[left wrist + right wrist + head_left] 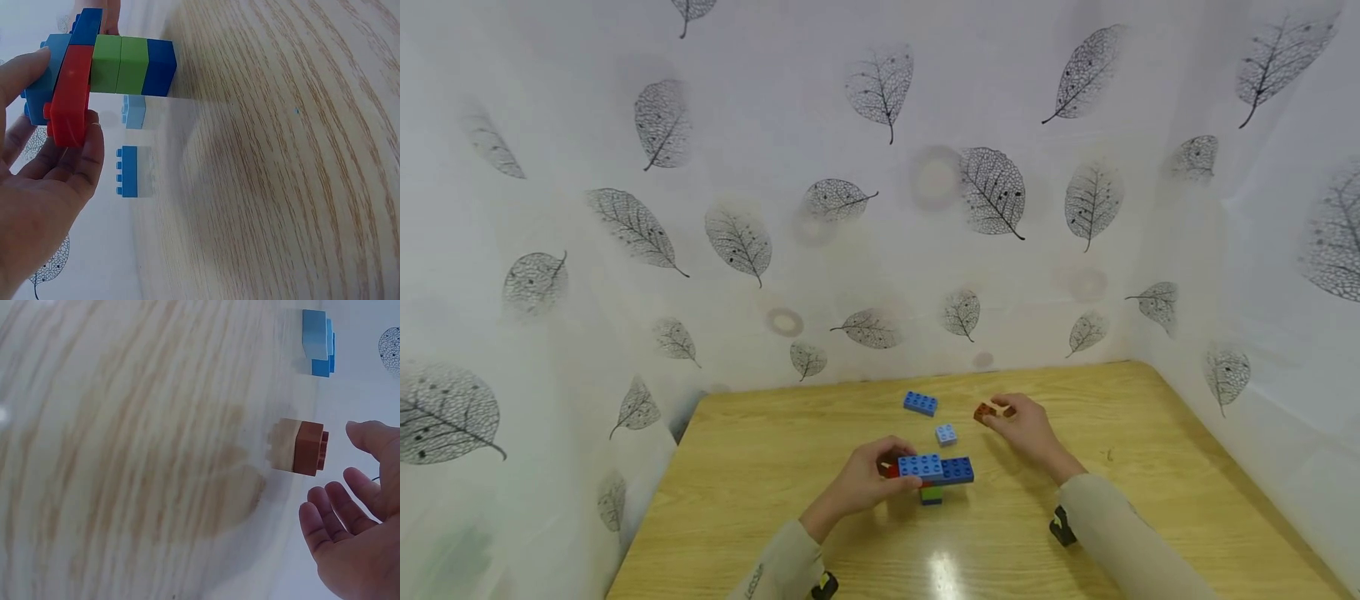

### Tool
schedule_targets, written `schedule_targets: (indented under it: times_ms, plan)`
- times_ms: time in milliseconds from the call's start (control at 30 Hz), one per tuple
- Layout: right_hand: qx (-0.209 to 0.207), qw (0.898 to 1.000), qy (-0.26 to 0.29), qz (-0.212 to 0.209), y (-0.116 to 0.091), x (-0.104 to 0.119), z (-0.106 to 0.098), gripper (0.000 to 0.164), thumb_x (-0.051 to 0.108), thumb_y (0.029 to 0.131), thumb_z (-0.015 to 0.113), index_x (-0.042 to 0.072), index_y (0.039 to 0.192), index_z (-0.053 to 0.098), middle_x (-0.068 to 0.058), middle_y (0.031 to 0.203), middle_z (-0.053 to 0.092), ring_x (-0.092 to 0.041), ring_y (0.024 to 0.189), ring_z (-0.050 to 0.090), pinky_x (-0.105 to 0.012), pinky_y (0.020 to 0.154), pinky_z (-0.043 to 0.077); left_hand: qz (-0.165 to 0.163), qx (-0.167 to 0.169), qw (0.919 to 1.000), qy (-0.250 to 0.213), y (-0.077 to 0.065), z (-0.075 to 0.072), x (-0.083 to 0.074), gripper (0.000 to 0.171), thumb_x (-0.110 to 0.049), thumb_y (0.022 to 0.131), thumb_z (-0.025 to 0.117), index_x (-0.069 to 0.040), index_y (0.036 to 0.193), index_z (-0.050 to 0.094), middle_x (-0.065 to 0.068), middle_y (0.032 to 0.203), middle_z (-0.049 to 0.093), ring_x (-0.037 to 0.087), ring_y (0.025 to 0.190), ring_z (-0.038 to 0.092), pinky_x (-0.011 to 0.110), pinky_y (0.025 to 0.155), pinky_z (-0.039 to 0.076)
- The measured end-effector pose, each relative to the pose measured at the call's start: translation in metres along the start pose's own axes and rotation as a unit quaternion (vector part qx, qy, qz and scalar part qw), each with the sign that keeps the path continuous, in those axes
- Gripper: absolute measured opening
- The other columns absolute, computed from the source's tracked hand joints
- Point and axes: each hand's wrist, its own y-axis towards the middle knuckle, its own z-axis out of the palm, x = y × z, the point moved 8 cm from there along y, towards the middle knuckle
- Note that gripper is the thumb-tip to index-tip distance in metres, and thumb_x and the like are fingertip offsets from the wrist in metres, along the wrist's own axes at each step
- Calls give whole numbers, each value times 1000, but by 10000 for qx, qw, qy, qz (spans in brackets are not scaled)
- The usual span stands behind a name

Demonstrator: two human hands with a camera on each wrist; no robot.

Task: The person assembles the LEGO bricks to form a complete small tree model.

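My left hand grips a built stack of toy bricks, thumb on one side and fingers around the other. Its top is a blue brick. Under that sit a red brick and a dark blue brick side by side. Two green bricks and a dark blue brick form the narrow column below. My right hand reaches toward a small brown brick on the table, fingers loosely bent. In the right wrist view a gap shows between fingertips and brick.
A light blue square brick and a longer blue brick lie on the wooden table beyond the stack. Behind the table's far edge hangs a white curtain with a leaf print, which also runs along both sides.
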Motion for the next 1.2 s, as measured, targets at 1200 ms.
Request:
schedule_targets:
  times_ms: [1200]
  plan:
    - [-121, 9993, -161, 324, 14, -23, 12, 39, 19, 96, 76, -6, 125, 69, -21, 112, 73, -29, 96, 67, -39, 80, 56, 27, 29, 9999, -116, -1, 0, 1, 32, -28, 94, 82, -20, 122, 70, 1, 121, 72, 15, 101, 66, 25, 85, 56]
